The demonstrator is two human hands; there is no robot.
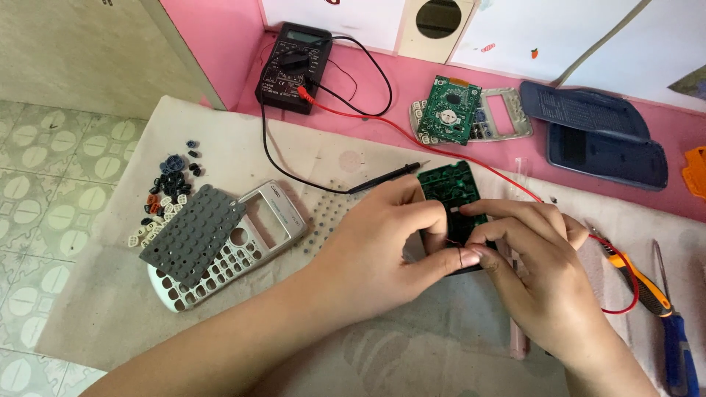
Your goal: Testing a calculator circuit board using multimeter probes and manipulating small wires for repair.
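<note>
A dark green circuit board (450,188) is gripped from both sides just above the cloth. My left hand (382,246) holds its left edge, thumb lying across the lower part. My right hand (529,276) pinches the right and lower edge, where thin red and black wires run out. The lower half of the board is hidden by my fingers. A black probe (388,177) lies just left of the board, and a red lead (412,141) runs over it towards the black multimeter (293,65).
A silver calculator front shell (243,242) with a grey rubber keypad mat (193,234) lies at the left, beside several loose keys (165,192). Another green board (449,110) on a shell, dark blue covers (599,132), orange-handled pliers (640,283) and a blue screwdriver (678,345) lie around.
</note>
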